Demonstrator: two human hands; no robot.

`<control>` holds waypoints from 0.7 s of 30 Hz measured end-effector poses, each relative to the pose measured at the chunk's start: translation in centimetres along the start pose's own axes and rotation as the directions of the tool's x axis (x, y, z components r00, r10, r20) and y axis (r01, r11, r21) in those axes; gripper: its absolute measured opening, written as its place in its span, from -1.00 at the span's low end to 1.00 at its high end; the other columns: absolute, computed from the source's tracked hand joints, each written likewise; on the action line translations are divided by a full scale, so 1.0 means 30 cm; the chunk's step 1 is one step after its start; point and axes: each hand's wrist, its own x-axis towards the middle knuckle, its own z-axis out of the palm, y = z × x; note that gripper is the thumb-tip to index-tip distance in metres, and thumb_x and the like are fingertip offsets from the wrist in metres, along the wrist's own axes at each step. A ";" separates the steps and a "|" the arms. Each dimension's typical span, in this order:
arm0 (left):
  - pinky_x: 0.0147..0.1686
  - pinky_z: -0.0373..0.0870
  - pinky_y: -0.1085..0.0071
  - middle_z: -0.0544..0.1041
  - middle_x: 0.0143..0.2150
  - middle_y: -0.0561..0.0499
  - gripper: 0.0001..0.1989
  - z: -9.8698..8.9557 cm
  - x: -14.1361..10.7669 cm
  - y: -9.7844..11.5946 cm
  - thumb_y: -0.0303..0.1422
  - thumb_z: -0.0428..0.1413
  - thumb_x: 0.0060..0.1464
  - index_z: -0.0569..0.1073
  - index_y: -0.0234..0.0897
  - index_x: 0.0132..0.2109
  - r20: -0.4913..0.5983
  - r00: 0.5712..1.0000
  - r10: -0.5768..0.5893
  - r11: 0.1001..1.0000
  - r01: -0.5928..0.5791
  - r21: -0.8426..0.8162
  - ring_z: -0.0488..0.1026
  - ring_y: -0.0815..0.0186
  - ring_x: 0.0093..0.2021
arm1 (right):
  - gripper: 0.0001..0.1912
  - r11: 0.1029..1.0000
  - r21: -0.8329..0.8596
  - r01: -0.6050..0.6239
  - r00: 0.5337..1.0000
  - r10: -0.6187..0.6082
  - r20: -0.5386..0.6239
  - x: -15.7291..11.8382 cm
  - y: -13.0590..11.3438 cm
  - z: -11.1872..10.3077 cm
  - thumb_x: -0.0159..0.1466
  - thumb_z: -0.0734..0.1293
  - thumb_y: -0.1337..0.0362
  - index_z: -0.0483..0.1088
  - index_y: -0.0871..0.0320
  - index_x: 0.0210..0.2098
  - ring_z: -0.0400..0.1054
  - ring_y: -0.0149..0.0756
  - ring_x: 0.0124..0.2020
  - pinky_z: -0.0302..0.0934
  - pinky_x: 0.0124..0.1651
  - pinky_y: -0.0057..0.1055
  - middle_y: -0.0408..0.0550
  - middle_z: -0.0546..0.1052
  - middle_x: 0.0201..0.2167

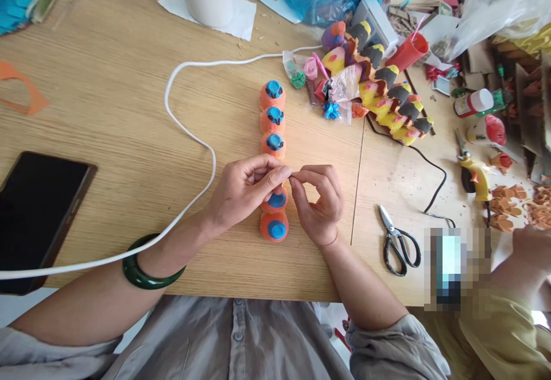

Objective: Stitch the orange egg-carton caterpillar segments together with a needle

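Table (124, 119), one orange strip (274, 140), wearer's two hands (236, 190) (321, 202)

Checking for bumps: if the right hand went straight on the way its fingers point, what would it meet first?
Probably the left hand, whose fingertips lie just ahead of the right hand; any gap is unclear.

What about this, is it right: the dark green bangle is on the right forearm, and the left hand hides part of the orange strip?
Not quite: the head view shows the dark green bangle on the left forearm, not the right. The rest holds: the left hand hides part of the orange strip.
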 end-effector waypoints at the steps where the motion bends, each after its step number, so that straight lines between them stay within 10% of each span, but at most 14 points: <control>1: -0.56 0.28 0.55 0.47 -0.50 0.09 -0.67 -0.001 0.000 0.000 -0.08 0.25 0.26 0.58 -0.29 -0.25 0.004 1.000 0.002 1.000 -0.002 0.005 0.33 0.46 -0.55 | -0.86 1.000 0.006 -0.008 1.000 0.008 -0.001 -0.001 0.001 0.000 0.38 0.39 0.44 0.46 0.06 -0.14 0.49 -0.30 -0.26 0.44 -0.22 -0.26 -0.12 0.58 -0.28; 21: -0.56 0.23 0.54 0.41 -0.54 0.10 -0.70 -0.001 0.003 0.017 -0.17 0.20 0.28 0.54 -0.28 -0.34 -0.039 0.999 -0.002 0.999 0.004 0.052 0.31 0.46 -0.54 | -0.81 0.999 0.036 0.003 1.000 -0.004 0.020 -0.009 0.013 0.004 0.38 0.40 0.42 0.48 0.05 -0.06 0.49 -0.27 -0.23 0.44 -0.20 -0.24 -0.08 0.59 -0.22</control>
